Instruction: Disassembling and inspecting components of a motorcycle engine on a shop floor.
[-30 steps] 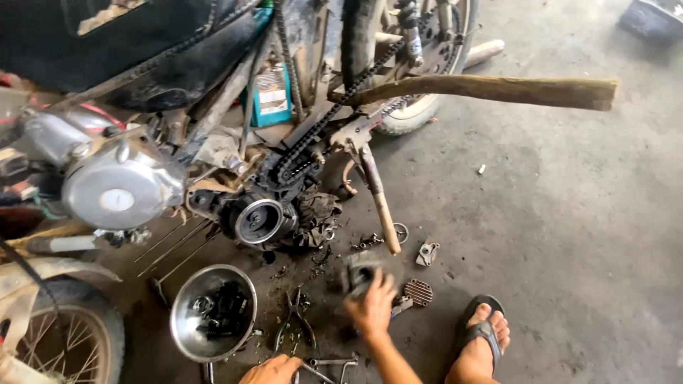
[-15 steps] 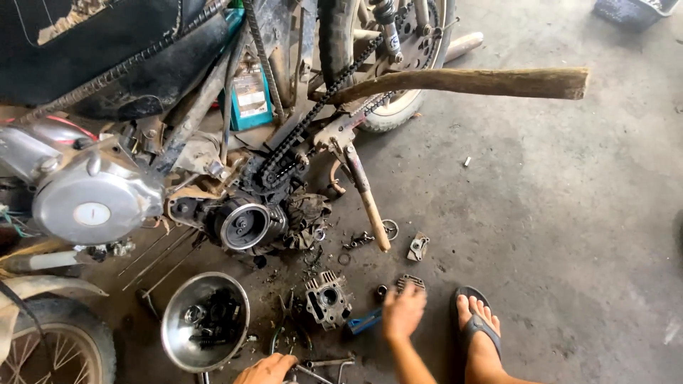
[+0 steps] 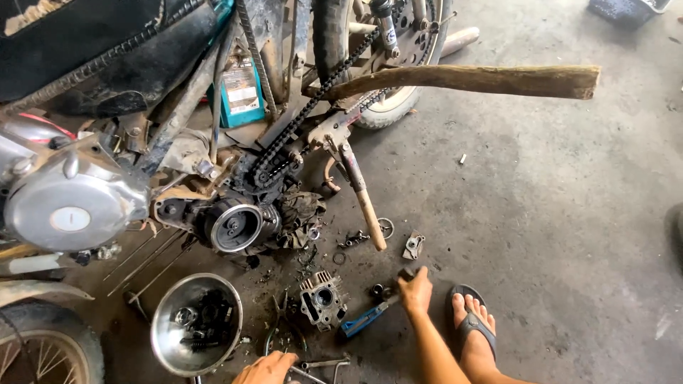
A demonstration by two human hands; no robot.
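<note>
— Where's the blue-handled tool (image 3: 363, 321)?
— On the floor (image 3: 555, 213), right of the cylinder head (image 3: 322, 299); the right hand (image 3: 416, 291) closes around its upper end.
— And the left hand (image 3: 267, 370)?
— Near edge, resting loosely curled on metal tools (image 3: 320, 366) beside the steel bowl (image 3: 165, 334).

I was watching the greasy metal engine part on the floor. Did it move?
Yes. The finned grey metal engine part left the right hand and now sits nearer the round steel bowl.
</note>
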